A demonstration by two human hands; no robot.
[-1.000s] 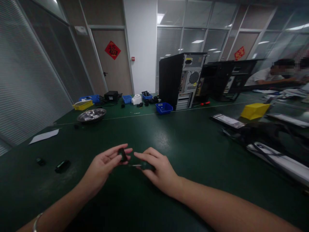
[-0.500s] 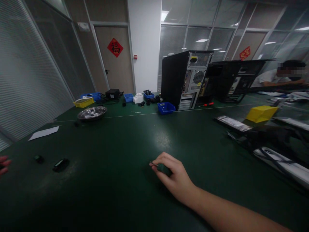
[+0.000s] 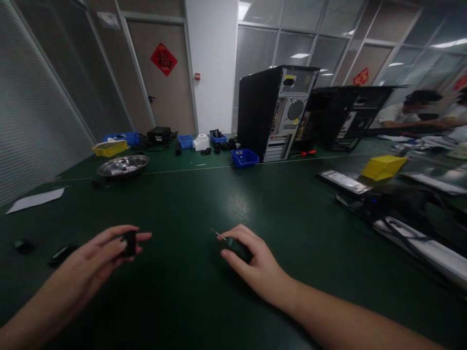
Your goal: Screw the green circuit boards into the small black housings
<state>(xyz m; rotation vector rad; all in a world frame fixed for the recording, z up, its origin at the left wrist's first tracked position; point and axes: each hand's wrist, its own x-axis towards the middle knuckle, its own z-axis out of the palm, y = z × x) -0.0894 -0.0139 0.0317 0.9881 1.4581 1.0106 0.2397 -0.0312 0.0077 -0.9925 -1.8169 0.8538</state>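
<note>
My left hand (image 3: 105, 250), at the left centre over the green table (image 3: 175, 204), holds a small black block-like part (image 3: 129, 243) between thumb and fingers. My right hand (image 3: 251, 250) rests near the middle, curled round a small screwdriver with a dark green handle (image 3: 233, 244); its thin metal shaft points up and left, toward my left hand. The two hands are apart. A dark part with a greenish top (image 3: 62, 255) lies partly behind my left forearm, and a smaller dark part (image 3: 23, 246) lies farther left.
A metal dish (image 3: 124, 166), a yellow tray (image 3: 110, 148) and a blue bin (image 3: 245, 158) stand toward the back. Behind is a black computer case (image 3: 259, 112). At right are a drive (image 3: 343, 182), a yellow box (image 3: 384, 167) and a white power strip (image 3: 423, 248). People sit far right.
My left hand has come in from the left edge with the black part. My right hand keeps the screwdriver, its shaft now more visible. The view has shifted slightly right.
</note>
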